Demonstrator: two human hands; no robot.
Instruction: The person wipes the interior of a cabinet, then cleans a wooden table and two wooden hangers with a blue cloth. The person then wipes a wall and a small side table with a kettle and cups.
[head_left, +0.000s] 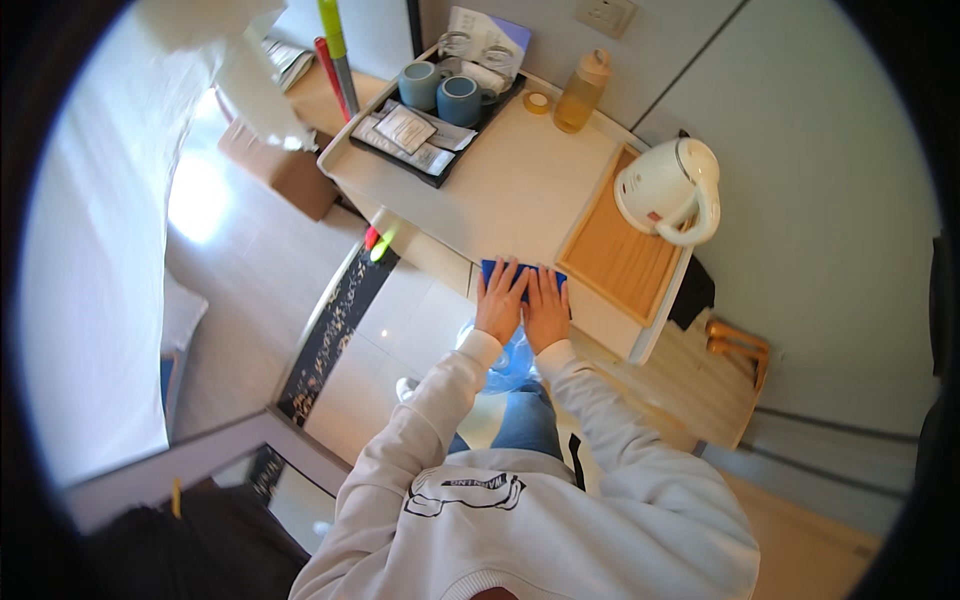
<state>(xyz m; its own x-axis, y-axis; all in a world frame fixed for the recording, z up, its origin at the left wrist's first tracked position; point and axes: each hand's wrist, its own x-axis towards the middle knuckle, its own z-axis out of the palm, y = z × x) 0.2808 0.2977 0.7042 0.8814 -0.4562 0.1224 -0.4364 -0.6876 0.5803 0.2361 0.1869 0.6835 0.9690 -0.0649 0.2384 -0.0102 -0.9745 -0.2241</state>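
Note:
My left hand (500, 304) and my right hand (546, 307) lie side by side, palms down, on a folded blue cloth (532, 271) at the front edge of the white tabletop (517, 187). Their fingers point away from me and press flat on the cloth. Just right of them, a wooden slatted tray (615, 255) bears a white electric kettle (664, 187). Beneath my wrists, lower than the tabletop, is a translucent blue plastic object (504, 367), partly hidden by my arms.
A black tray (431, 180) holds blue mugs (459, 100), glasses and packets at the back left. An amber bottle (581, 94) and a roll of tape (536, 103) stand near the wall. A cardboard box (300, 180) sits left, on the floor.

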